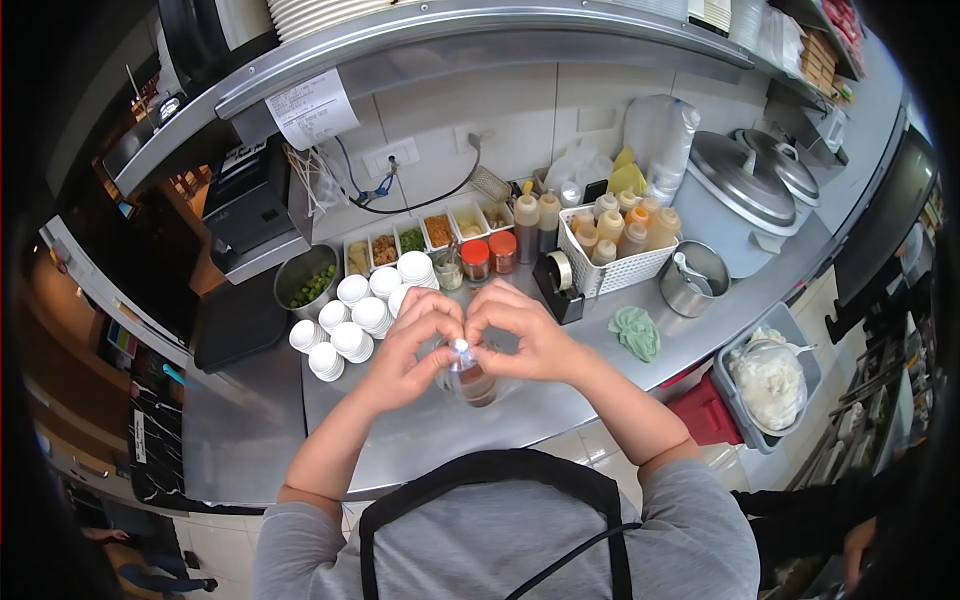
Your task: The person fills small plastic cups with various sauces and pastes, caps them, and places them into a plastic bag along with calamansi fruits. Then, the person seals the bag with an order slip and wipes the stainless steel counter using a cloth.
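Note:
Both of my hands meet over the counter, fingertips close together in a pinch. My left hand (415,345) and my right hand (525,335) are closed on the top of a clear plastic container or bag with brown contents (478,388); which of the two it is I cannot tell. A small whitish tip shows between the thumbs. Stacks of white cups (350,340) stand just left of my left hand. Beyond the hands are two red-lidded jars (476,255) and a small glass jar (448,272).
A white basket of squeeze bottles (625,265), a tape dispenser (558,285), a green cloth (635,333) and a metal pot (695,275) are to the right. Food trays (410,240) line the wall. A pot of green pieces (308,280) stands left; a shelf (480,45) hangs above.

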The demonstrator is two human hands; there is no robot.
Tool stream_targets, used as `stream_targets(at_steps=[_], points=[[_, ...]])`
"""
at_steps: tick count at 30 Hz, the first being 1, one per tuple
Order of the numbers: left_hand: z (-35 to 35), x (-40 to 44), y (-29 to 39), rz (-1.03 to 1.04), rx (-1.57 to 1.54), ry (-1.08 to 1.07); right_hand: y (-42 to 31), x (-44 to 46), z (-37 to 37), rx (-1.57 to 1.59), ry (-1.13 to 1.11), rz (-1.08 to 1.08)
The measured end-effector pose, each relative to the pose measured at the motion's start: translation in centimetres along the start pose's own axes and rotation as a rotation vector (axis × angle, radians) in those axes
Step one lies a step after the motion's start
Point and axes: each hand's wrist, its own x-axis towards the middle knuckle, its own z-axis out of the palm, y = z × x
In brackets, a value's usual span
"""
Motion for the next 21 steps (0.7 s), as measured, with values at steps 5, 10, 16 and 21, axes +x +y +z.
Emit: stream_targets(at_steps=[5,10,16,21], points=[[2.6,-1.3,-0.6,-0.094,0.107,0.271,-0.2,-0.9,2.5,-0.074,0.212,0.026],[4.4,-1.6,-1.3,-0.165,0.073,0.619,0.5,-1.4,5.6,-0.251,0.406,0.012],[3.1,-2.6,-1.3,-0.251,-0.430,0.586,-0.1,-0.6,3.8,0.140,0.348,0.184],[2.9,-3.1,-1.2,-0.076,-0.596,0.426,-0.6,-0.8,3.0,0.260,0.214,0.182]])
